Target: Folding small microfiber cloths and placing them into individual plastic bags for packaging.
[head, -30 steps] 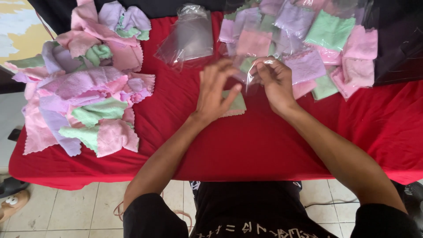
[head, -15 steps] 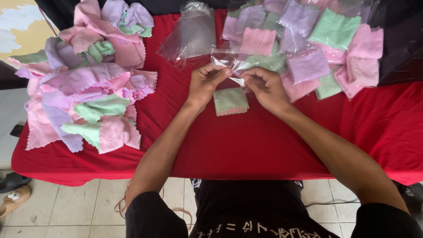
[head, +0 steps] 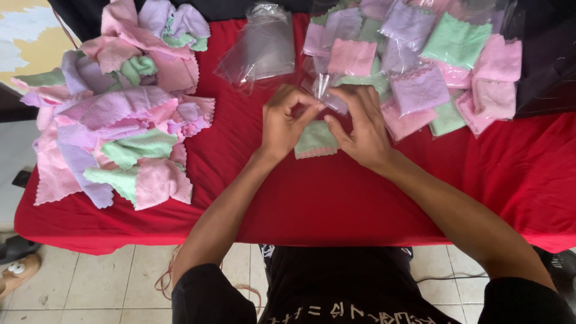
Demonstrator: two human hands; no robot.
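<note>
Now pinching clear bag (head: 329, 90) between left hand (head: 287, 120) and right hand (head: 360, 123) | green cloth (head: 316, 141) below, between wrists | unmoved since earlier.

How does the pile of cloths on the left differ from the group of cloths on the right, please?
The left pile lies loose, crumpled and unwrapped; the right group is folded into squares, each in clear plastic. The left pile is heaped, while the right group spreads flatter. Both mix pink, lilac and green cloths on the red table.
</note>
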